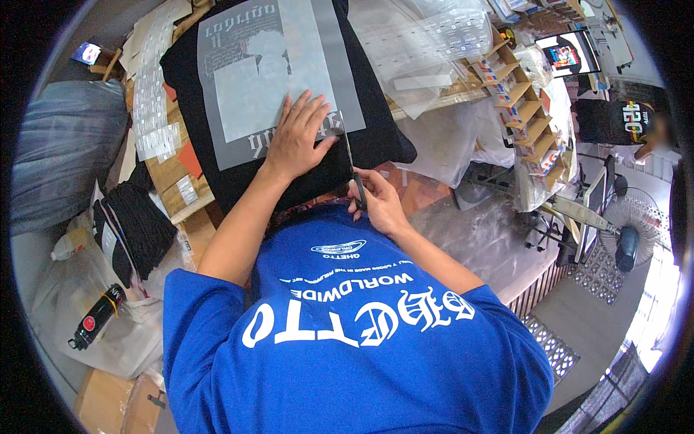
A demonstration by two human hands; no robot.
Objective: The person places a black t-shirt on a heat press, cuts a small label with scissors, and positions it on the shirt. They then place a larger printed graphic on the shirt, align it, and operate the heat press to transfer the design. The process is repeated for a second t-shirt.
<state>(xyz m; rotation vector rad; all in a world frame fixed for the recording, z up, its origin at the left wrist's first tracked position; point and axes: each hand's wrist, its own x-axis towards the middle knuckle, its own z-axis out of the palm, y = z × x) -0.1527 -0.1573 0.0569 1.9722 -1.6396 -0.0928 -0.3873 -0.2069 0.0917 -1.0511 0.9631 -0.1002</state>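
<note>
A translucent printed film sheet (249, 94) with a pale portrait print lies over a folded black garment (383, 145) at the top centre. My left hand (295, 137) rests on the lower part of the sheet, fingers slightly spread and pointing away from me. My right hand (374, 197) grips black-handled scissors (358, 184), their blades pointing away from me along the sheet's lower right part, partly over its edge. Both forearms reach up past my blue printed shirt.
A wooden worktable (195, 199) holds film sheets (419, 32); cardboard dividers (524, 123) stand right. Also around: a screen (571, 54), a fan (629, 231), another person (654, 137), black folded clothes (144, 224), a dark bottle (97, 315), grey stacked fabric (69, 145).
</note>
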